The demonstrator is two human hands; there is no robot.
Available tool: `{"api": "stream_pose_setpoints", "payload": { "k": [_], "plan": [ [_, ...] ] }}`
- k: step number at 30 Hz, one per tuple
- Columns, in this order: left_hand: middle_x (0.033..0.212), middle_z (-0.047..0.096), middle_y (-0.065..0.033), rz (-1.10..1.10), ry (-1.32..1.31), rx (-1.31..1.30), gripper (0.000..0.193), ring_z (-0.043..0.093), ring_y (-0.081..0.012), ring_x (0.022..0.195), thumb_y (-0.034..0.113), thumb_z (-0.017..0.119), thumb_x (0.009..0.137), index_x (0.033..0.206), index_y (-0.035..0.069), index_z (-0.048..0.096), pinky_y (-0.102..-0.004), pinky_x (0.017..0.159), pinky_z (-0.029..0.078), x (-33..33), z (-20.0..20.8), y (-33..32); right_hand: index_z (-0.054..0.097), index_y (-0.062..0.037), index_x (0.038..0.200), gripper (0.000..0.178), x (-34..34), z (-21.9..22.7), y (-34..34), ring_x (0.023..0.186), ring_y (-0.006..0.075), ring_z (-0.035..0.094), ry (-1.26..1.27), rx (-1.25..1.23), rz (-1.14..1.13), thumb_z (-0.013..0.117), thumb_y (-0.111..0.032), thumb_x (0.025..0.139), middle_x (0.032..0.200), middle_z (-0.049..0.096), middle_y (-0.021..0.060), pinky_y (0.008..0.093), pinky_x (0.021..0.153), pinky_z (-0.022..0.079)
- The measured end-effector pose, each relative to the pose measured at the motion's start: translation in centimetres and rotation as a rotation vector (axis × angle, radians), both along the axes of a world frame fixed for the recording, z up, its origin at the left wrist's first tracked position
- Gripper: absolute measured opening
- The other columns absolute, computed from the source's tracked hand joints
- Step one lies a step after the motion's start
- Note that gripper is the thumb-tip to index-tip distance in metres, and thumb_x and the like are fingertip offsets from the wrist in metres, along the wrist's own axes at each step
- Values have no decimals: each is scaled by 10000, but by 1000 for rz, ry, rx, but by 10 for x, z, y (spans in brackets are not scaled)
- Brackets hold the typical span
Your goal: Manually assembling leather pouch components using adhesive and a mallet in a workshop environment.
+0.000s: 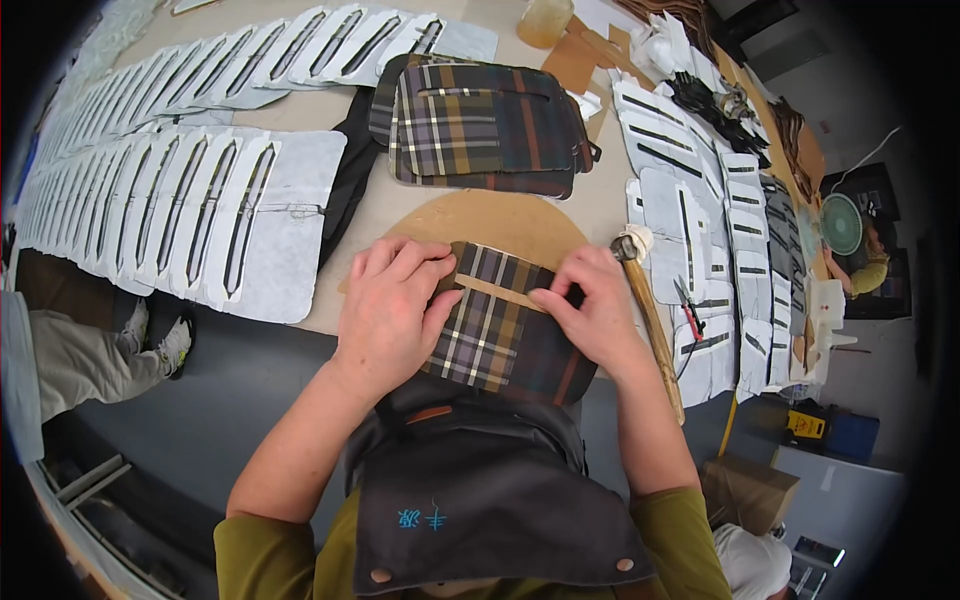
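A plaid fabric panel (482,345) in brown, grey and white, with a darker right side, lies at the table's near edge, partly on a rounded tan board (500,215). Across its upper part runs a narrow tan strip (497,291). My left hand (392,300) is curled at the panel's left edge, thumb and forefinger closed at the strip's left end. Opposite it, my right hand (598,308) pinches the strip's right end, with the thumb on top. The undersides of both grips are hidden.
Stacked plaid panels (480,130) lie beyond the board. Rows of white-backed pieces with slots (290,220) spread leftward; more pieces (680,215) lie right. A wooden-handled hammer (655,335) rests beside my right hand, near red-handled snips (692,318). A person's legs (80,350) show at left.
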State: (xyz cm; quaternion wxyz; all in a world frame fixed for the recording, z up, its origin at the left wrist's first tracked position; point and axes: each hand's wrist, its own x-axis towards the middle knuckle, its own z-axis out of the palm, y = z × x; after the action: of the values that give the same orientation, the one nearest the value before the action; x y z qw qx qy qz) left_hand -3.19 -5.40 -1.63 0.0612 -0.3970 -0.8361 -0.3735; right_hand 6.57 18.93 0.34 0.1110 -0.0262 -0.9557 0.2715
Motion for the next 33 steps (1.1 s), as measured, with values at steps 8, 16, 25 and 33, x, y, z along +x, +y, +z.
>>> {"api": "stream_pose_setpoints", "payload": {
  "k": [8, 16, 25, 33],
  "plan": [
    [1146, 661, -102, 32, 28, 8, 437, 569, -349, 1110, 114, 803, 775, 1177, 26, 655, -459, 973, 438, 2, 2, 3, 681, -28, 931, 300, 7, 17, 1, 664, 129, 515, -235, -170, -100, 887, -94, 724, 716, 543, 14, 297, 616, 451],
    [973, 720, -34, -123, -732, 436, 316, 655, -124, 848, 130, 744, 935, 1210, 4, 651, -278, 788, 529, -30, 15, 45, 706, -24, 897, 113, 15, 35, 34, 746, 66, 580, -22, -669, -164, 793, -91, 871, 800, 661, -24, 243, 705, 485],
    [1229, 650, -182, 343, 232, 57, 507, 627, -277, 1136, 196, 707, 942, 1365, -46, 566, -368, 970, 494, -178, 41, 49, 714, -15, 1099, 230, 90, 39, 149, 865, 131, 639, 360, -438, -651, 749, -97, 887, 999, 731, 52, 289, 796, 522],
    [1075, 693, -121, -366, -269, 122, 137, 658, -288, 1023, 3, 717, 879, 1014, 21, 734, -366, 891, 532, 9, 26, 69, 722, -58, 1144, 408, 130, 28, 162, 1066, 239, 666, -199, -68, -713, 818, -135, 755, 1159, 712, 93, 359, 935, 514]
  ]
}}
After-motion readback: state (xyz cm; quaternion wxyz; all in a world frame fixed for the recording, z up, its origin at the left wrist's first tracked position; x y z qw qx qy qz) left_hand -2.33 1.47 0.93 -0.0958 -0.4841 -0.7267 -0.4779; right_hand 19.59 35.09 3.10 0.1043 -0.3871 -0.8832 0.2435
